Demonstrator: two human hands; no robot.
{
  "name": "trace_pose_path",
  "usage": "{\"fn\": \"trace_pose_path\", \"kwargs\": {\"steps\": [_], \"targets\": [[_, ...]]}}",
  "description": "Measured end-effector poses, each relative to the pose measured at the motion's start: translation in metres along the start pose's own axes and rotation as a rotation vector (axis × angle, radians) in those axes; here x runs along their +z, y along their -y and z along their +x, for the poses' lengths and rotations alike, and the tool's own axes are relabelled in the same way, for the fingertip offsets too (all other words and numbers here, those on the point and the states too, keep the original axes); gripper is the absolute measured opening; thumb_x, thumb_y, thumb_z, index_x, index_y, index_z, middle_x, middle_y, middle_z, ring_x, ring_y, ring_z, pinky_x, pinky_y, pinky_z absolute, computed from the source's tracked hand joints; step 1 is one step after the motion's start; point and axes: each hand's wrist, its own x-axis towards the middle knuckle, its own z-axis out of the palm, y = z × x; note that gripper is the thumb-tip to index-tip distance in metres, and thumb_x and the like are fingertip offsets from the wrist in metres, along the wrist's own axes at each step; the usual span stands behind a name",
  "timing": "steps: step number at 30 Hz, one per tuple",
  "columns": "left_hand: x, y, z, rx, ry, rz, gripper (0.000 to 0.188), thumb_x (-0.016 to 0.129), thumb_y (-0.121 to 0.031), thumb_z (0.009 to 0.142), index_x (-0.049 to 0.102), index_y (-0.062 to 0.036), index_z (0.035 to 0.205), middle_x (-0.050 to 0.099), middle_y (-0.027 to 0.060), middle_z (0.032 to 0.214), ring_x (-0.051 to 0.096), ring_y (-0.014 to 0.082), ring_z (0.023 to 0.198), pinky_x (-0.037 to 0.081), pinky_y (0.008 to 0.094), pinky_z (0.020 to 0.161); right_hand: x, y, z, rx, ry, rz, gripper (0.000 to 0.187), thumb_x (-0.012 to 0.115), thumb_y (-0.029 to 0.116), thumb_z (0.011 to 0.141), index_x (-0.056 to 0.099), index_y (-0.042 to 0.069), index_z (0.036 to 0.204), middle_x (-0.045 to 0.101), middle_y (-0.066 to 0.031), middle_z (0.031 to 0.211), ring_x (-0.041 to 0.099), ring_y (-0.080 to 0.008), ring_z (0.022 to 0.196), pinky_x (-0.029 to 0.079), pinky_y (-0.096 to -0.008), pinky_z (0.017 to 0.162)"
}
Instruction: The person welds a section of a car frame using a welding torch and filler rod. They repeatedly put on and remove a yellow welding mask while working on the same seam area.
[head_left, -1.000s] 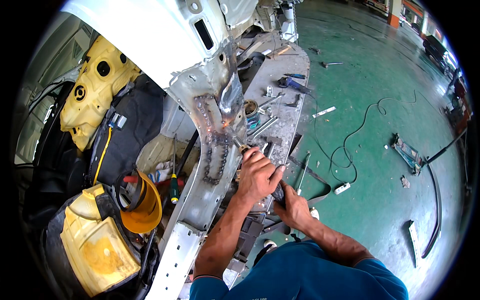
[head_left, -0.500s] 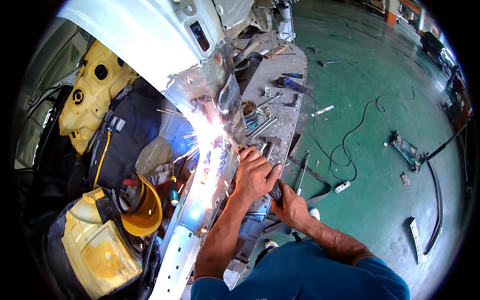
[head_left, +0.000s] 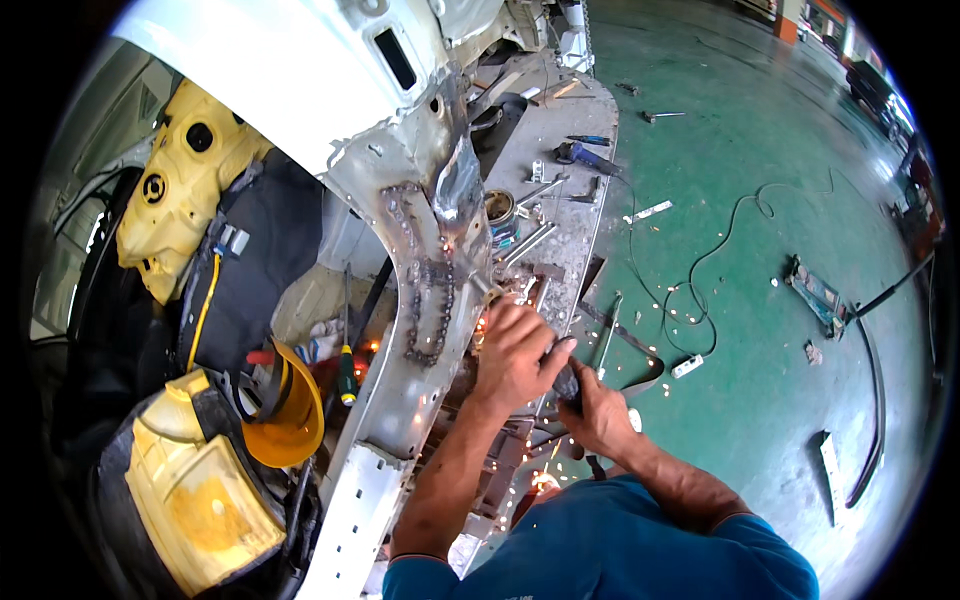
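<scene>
My left hand [head_left: 517,352] is closed around the front of a welding torch [head_left: 568,384], with its metal neck pointing at the car body. Behind it, my right hand [head_left: 603,415] grips the black handle. The torch tip sits close to the right edge of a bare metal car pillar [head_left: 410,400] and no arc is burning. Dark, bumpy weld beads [head_left: 445,300] outline a patch on the pillar, with scorched metal around them. Glowing sparks scatter below my hands and near my shirt. Whether the tip touches the metal I cannot tell.
A yellow helmet-like shell [head_left: 288,435] and a screwdriver [head_left: 347,377] lie left of the pillar. On the metal bench stand a can [head_left: 500,207] and an angle grinder [head_left: 587,158]. A power strip [head_left: 687,367], its cable, and a floor jack [head_left: 817,297] are on the green floor.
The bright arc has gone out, leaving the weld beads visible. My hands and the torch have shifted slightly right and down; sparks now fall toward the floor.
</scene>
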Motion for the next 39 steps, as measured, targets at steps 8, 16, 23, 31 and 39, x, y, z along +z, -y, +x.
{"fn": "trace_pose_path", "kwargs": {"steps": [8, 16, 23, 31, 39], "targets": [[-0.174, -0.02, -0.249, -1.078, -0.434, 1.071, 0.046, 0.049, -0.037, 0.11, 0.061, -0.0013, 0.136, 0.063, 0.0204, 0.128, 0.06, 0.0364, 0.117, 0.048, 0.052, 0.097, -0.116, -0.09, 0.011, 0.219, -0.208, 0.404, 0.05, 0.066, 0.001, 0.091, 0.051, 0.001, 0.138, 0.069, -0.0087, 0.103, 0.061, -0.0129, 0.074, 0.051, -0.0277, 0.063], [-0.162, -0.027, -0.332, -0.991, -0.288, 1.329, 0.053, 0.043, -0.042, 0.111, 0.06, 0.0006, 0.137, 0.066, 0.0211, 0.129, 0.063, 0.0396, 0.112, 0.047, 0.0509, 0.098, -0.127, -0.111, 0.058, 0.21, -0.178, 0.271, 0.049, 0.065, 0.006, 0.09, 0.052, -0.002, 0.137, 0.069, -0.0146, 0.12, 0.061, -0.0111, 0.071, 0.051, -0.0257, 0.06], [-0.16, -0.028, -0.338, -1.021, -0.338, 1.325, 0.053, 0.045, -0.041, 0.111, 0.062, 0.0034, 0.135, 0.068, 0.0214, 0.127, 0.063, 0.039, 0.113, 0.047, 0.05, 0.099, -0.111, -0.1, 0.057, 0.167, -0.063, 0.338, 0.051, 0.066, 0.008, 0.09, 0.051, -0.003, 0.137, 0.069, -0.0131, 0.122, 0.061, -0.0104, 0.075, 0.052, -0.0274, 0.064], [-0.157, -0.029, -0.327, -0.991, -0.336, 1.318, 0.047, 0.049, -0.034, 0.11, 0.064, 0.0038, 0.133, 0.068, 0.0217, 0.127, 0.063, 0.0403, 0.116, 0.045, 0.0483, 0.104, -0.076, -0.097, 0.039, 0.166, 0.023, 0.343, 0.039, 0.069, 0.005, 0.089, 0.057, 0.003, 0.126, 0.065, -0.0059, 0.101, 0.056, -0.0106, 0.077, 0.05, -0.0281, 0.067], [-0.165, -0.032, -0.325, -0.958, -0.33, 1.335, 0.046, 0.055, -0.035, 0.108, 0.064, 0.0038, 0.131, 0.067, 0.0222, 0.129, 0.062, 0.0425, 0.119, 0.044, 0.0519, 0.105, -0.048, -0.051, 0.016, -0.011, 0.043, 0.165, 0.068, 0.073, 0.012, 0.088, 0.045, 0.0, 0.148, 0.07, -0.0203, 0.1, 0.07, -0.0269, 0.083, 0.055, -0.0391, 0.078]]}}
